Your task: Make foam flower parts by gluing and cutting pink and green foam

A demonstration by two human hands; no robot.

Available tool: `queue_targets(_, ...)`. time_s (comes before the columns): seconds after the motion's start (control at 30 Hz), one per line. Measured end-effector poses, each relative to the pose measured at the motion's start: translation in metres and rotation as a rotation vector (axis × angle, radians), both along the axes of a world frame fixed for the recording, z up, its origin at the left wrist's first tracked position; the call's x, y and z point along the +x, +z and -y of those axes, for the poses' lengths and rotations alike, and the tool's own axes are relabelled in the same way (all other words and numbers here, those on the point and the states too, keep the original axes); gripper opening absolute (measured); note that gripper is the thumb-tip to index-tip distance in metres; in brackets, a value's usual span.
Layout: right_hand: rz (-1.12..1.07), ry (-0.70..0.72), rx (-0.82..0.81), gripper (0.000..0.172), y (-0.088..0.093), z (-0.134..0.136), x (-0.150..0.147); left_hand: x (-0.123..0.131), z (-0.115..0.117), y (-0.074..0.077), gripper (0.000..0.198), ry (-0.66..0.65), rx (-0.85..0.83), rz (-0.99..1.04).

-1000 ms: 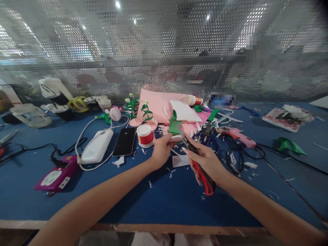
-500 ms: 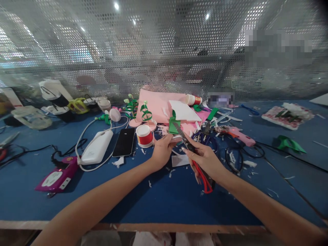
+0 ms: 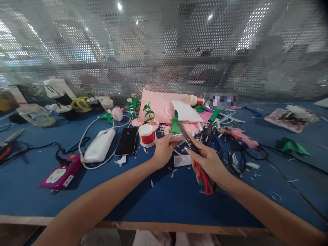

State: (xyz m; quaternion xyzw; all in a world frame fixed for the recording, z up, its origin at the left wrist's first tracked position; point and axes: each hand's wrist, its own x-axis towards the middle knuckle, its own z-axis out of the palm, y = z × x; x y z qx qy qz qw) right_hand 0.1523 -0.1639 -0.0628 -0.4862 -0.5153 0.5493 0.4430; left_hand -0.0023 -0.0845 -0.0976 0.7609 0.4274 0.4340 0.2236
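Scissors (image 3: 186, 136) with red-and-black handles are gripped in my right hand (image 3: 208, 161), blades pointing up and away from me. My left hand (image 3: 163, 150) pinches a small pale paper piece (image 3: 176, 137) right beside the blades; the fingers and scissors partly hide it. Below it on the table lies a white paper rectangle (image 3: 182, 160). Left of my left hand stands a red-and-white paper cup (image 3: 147, 137). Behind the blade tips is green paper (image 3: 175, 126), with a folded white sheet (image 3: 187, 111) and a large pink sheet (image 3: 156, 100) farther back.
A black phone (image 3: 126, 141), white power bank (image 3: 100, 146) and purple power strip (image 3: 63, 173) with cables lie left. A pink glue gun (image 3: 244, 137) lies right. Curly green paper stems (image 3: 148, 112) stand behind the cup. Paper scraps litter the blue table (image 3: 159, 205); perforated metal mesh (image 3: 164, 44) rises behind.
The whole view has shifted slightly, so things sit a little farther right. The paper piece between my left fingers appears turned a little, showing a rounder edge. Both hands keep their holds.
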Motion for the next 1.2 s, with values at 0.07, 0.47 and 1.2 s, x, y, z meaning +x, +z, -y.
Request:
queue_targets(0.07,0.005,0.0,-0.007,0.077,0.0011,0.0001,0.0008,-0.0011,-0.0009,-0.0005,0.012,-0.002,0.004,-0.003)
queue_targets(0.47,0.068,0.036,0.014,0.071,-0.0011,-0.0015,0.0022,0.0003,0.0005,-0.0005,0.009,0.015,0.095,-0.157)
queue_targets(1.2,0.046,0.061,0.024,0.074,-0.0044,-0.001,0.0003,0.0023,0.0033,-0.0004,0.009,0.065,0.165,-0.263)
